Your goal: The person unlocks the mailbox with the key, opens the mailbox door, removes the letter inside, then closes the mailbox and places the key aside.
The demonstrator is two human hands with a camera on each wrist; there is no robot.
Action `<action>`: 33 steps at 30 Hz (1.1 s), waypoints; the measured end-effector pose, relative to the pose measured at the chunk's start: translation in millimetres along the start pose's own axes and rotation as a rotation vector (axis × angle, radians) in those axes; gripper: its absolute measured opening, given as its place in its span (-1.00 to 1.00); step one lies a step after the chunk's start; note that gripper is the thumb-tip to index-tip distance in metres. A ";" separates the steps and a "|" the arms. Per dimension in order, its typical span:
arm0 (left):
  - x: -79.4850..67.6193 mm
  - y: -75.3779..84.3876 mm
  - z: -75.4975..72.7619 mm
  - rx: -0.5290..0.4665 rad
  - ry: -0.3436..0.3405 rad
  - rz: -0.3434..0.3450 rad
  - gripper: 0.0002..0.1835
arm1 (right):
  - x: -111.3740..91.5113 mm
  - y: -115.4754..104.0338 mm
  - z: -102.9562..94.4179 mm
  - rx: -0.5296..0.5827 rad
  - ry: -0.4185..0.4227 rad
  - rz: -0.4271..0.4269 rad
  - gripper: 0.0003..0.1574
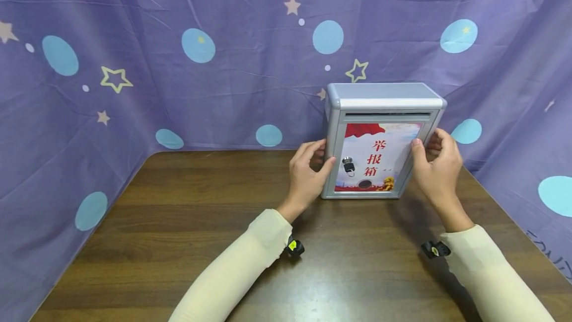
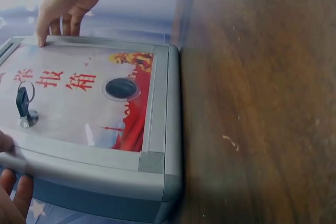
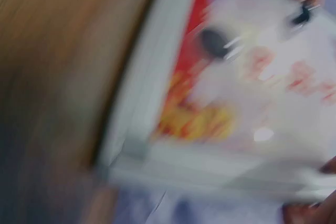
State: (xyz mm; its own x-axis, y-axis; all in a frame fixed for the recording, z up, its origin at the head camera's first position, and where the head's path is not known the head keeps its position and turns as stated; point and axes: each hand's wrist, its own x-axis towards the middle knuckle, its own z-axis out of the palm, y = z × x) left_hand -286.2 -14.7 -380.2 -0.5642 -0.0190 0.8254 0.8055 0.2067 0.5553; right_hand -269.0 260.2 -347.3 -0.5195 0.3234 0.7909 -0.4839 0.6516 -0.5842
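A grey metal report box [image 1: 383, 138] stands upright toward the back right, its bottom edge right at the tabletop. Red characters and a red flag decorate its white front panel, and a slot runs across the top of the front. A small black key [image 1: 349, 167] with a ring sits in the lock at the panel's left side. My left hand [image 1: 308, 170] grips the box's left side, thumb on the front edge. The right hand [image 1: 440, 165] holds the opposite side, its thumb on the front and its fingers partly hidden behind. A dark oval window [image 2: 122, 88] shows low on the panel.
The brown wooden table [image 1: 187, 242] reaches up to a purple curtain [image 1: 241, 53] with stars and blue dots, close behind the box. Black wrist devices hang at both sleeves. Motion blurs the right wrist view.
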 end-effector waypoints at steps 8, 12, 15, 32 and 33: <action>-5.0 8.6 7.4 0.028 0.080 -0.013 -0.56 | 8.8 -26.2 -15.9 -0.065 -0.188 0.276 -0.38; -5.9 13.1 11.8 0.057 0.093 -0.027 -0.56 | 8.3 -25.8 -18.2 -0.076 -0.185 0.295 -0.36; -4.4 15.3 13.7 0.069 0.102 -0.041 -0.56 | 6.7 -26.4 -17.7 -0.064 -0.159 0.309 -0.40; 3.1 25.7 6.6 0.083 0.115 -0.042 -0.56 | -1.8 -40.7 -19.1 -0.109 -0.064 0.220 -0.46; 4.4 27.3 5.7 0.079 0.115 -0.036 -0.55 | -1.6 -42.0 -19.8 -0.106 -0.060 0.216 -0.46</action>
State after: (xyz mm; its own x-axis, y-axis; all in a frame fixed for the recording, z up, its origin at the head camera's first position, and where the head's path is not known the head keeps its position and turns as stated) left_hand -267.7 -3.5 -362.0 -0.5644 -0.1385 0.8138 0.7660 0.2798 0.5788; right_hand -233.9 245.9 -320.4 -0.6449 0.4240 0.6358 -0.2819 0.6413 -0.7136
